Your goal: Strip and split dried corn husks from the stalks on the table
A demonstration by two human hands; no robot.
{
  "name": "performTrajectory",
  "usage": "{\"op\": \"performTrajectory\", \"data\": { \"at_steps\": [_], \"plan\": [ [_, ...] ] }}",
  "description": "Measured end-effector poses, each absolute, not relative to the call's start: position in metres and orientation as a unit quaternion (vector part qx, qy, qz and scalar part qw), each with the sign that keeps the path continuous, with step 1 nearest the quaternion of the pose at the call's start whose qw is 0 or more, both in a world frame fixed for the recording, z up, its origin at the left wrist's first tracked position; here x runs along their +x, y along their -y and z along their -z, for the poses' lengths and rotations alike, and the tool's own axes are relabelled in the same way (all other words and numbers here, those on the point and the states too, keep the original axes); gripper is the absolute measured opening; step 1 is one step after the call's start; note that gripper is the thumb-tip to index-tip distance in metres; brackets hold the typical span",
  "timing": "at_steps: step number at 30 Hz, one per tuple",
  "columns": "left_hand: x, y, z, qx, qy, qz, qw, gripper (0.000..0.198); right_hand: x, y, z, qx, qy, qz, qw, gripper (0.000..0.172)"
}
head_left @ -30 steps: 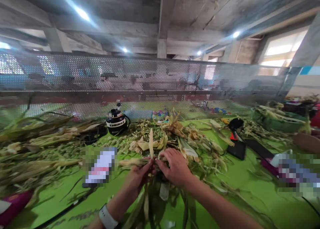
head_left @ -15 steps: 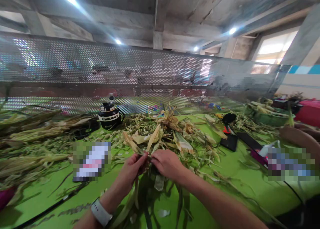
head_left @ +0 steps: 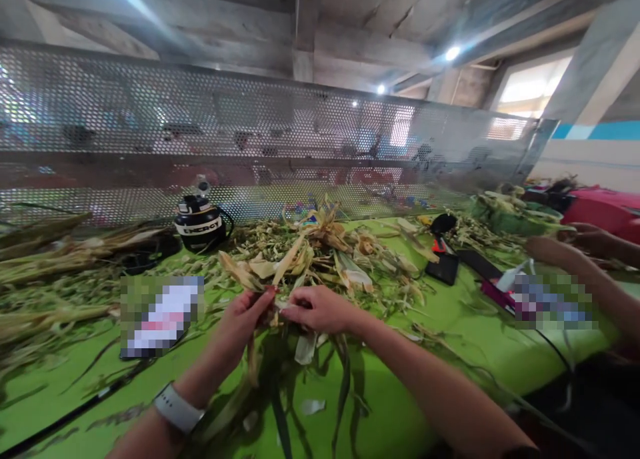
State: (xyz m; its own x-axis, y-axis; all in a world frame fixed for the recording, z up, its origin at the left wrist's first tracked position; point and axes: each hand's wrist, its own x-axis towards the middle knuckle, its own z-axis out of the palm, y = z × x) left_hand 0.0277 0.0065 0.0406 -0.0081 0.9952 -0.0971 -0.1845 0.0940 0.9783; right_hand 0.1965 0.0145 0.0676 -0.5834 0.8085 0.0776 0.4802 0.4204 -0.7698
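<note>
My left hand [head_left: 253, 309] is closed in a pinch on a dried corn husk [head_left: 237, 272], whose pale leaves fan up and left beyond the fingers. Close beside it, my right hand [head_left: 320, 310] has its fingers bent together at the same bundle, pinching a pale strip of husk. The exact grip of the fingertips is partly hidden. Husk strips [head_left: 253, 362] hang below both hands. Right behind them lies a heap of dry and greenish husks [head_left: 345, 272]. A white watch band [head_left: 177, 405] is around my left wrist.
A black jug marked ENERGY [head_left: 200, 227] stands behind, left. A phone [head_left: 163, 319] with a blurred screen lies left, near a black cable [head_left: 95, 402]. At right are a dark phone [head_left: 443, 269], a green basket [head_left: 520, 215] and a co-worker's hand [head_left: 555, 252]. A perforated metal screen [head_left: 250, 132] borders the table.
My view has turned a little right, so things sit further left. My hands have drawn slightly apart at the husk. At right, a co-worker's hands have come further into view.
</note>
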Motion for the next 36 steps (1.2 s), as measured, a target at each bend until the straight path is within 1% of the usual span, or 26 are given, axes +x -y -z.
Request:
{"op": "performTrajectory", "data": {
  "at_steps": [2,4,6,10,13,20,25,28,31,33,36],
  "plan": [
    [0.024,-0.010,-0.042,0.391,-0.482,-0.545,0.564,0.040,0.202,-0.018,-0.071,-0.383,0.788,-0.434,0.212,0.023],
    [0.021,-0.013,-0.044,0.368,-0.484,-0.561,0.562,0.037,0.208,-0.022,-0.074,-0.368,0.763,-0.482,0.223,0.022],
    [0.020,-0.014,-0.047,0.353,-0.485,-0.565,0.566,0.032,0.214,-0.028,-0.077,-0.369,0.729,-0.505,0.277,0.022],
    [0.023,-0.011,-0.051,0.322,-0.482,-0.555,0.596,0.015,0.222,-0.040,-0.078,-0.395,0.625,-0.518,0.429,0.026],
    [0.026,-0.009,-0.052,0.320,-0.463,-0.544,0.622,0.009,0.225,-0.048,-0.075,-0.402,0.576,-0.524,0.481,0.028],
    [0.026,-0.009,-0.049,0.320,-0.429,-0.555,0.637,0.012,0.228,-0.050,-0.072,-0.416,0.581,-0.510,0.479,0.033],
    [0.024,-0.014,-0.042,0.342,-0.413,-0.579,0.614,0.020,0.224,-0.046,-0.074,-0.419,0.589,-0.511,0.465,0.039],
    [0.025,-0.013,-0.041,0.342,-0.418,-0.585,0.604,0.022,0.222,-0.046,-0.072,-0.420,0.589,-0.498,0.479,0.042],
    [0.026,-0.009,-0.045,0.332,-0.419,-0.575,0.619,0.020,0.222,-0.047,-0.069,-0.416,0.579,-0.491,0.501,0.046],
    [0.027,-0.008,-0.047,0.328,-0.416,-0.570,0.628,0.016,0.223,-0.047,-0.069,-0.401,0.568,-0.503,0.513,0.045],
    [0.027,-0.007,-0.049,0.320,-0.415,-0.570,0.633,0.016,0.223,-0.043,-0.071,-0.350,0.548,-0.545,0.529,0.038]
  ]
}}
